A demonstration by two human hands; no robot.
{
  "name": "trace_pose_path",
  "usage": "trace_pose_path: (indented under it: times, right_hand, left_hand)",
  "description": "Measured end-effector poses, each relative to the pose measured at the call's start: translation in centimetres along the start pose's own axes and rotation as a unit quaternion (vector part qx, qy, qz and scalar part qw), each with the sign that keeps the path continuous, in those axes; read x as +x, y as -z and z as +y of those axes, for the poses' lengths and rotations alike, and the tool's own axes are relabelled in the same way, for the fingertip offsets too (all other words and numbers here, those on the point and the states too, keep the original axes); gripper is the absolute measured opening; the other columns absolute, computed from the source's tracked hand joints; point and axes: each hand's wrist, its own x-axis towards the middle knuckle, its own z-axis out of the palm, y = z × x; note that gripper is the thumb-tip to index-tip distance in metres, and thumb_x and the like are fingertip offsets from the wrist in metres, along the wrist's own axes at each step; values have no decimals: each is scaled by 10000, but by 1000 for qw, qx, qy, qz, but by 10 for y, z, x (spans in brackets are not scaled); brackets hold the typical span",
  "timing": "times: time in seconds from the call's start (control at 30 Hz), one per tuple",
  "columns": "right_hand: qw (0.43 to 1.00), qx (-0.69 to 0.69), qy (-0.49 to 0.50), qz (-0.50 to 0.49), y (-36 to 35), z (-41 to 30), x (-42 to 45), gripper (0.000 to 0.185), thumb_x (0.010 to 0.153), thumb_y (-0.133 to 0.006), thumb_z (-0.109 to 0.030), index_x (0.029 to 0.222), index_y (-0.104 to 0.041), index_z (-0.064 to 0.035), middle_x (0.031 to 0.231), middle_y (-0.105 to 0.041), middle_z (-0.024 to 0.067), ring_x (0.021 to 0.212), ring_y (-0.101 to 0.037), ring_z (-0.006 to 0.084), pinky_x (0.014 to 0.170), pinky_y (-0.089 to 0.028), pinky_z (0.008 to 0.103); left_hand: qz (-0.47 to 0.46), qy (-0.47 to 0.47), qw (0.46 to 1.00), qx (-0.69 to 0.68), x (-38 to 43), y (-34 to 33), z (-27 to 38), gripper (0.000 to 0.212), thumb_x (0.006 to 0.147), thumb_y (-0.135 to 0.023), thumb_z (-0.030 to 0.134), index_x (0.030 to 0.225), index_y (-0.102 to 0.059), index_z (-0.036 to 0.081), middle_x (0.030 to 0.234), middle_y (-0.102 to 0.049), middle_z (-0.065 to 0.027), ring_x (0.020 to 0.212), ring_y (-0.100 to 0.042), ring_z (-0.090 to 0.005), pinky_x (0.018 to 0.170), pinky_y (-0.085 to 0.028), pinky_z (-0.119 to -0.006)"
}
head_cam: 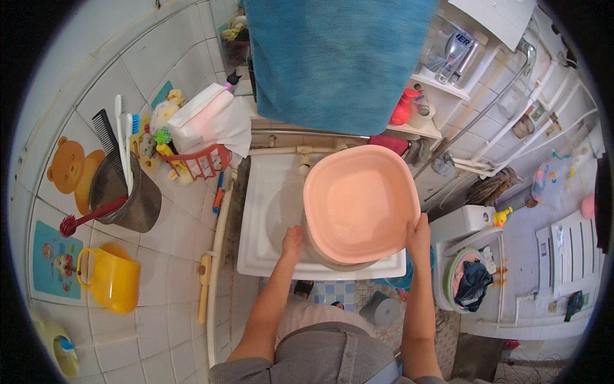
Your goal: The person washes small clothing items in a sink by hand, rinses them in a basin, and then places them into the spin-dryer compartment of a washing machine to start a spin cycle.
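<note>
A peach plastic basin [360, 201] is over the right half of the white sink [259, 261], tilted, with its inside facing me. Its inner bottom looks glossy; I cannot tell whether it holds water. Below its near edge shows a greyish-beige rim [336, 263], perhaps a second basin. My right hand [419, 237] grips the peach basin's right rim, thumb on the inside. My left hand [292, 244] is at the lower left side of the basins, fingers pointing away from me; whether it touches them is unclear. Behind the basin's left edge is a beige tap [303, 161].
A blue towel [336, 62] hangs over the sink's back. On the left wall are a dark cup [144, 206] with toothbrushes and a comb, a yellow mug [115, 281] and a red basket [204, 163] with tissues. A washing machine [463, 223] stands right, a grey stool [382, 308] below.
</note>
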Motion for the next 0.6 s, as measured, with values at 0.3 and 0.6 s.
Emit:
trace_pose_path:
  times: [0.3, 0.6]
  right_hand:
    - [989, -17, 144, -37, -36, -94, -11, 132, 833, -497, -34, 926, -453, 48, 826, -529, 266, 763, -547, 436, 633, -442, 442]
    - [969, -21, 214, -123, -79, -153, -47, 241, 765, -499, 38, 1004, -479, 28, 1258, -436, 216, 1009, -540, 410, 758, -509, 434]
  left_hand:
    - [-133, 85, 960, -231, -14, 39, 20, 534, 973, -259, 366, 1180, -454, -86, 1223, -485, -204, 1142, -469, -301, 991, -375, -407]
    - [-132, 47, 962, -235, 4, 37, 30, 399, 967, -322, 229, 1249, -408, -40, 1223, -501, -161, 1102, -514, -285, 953, -438, -432]
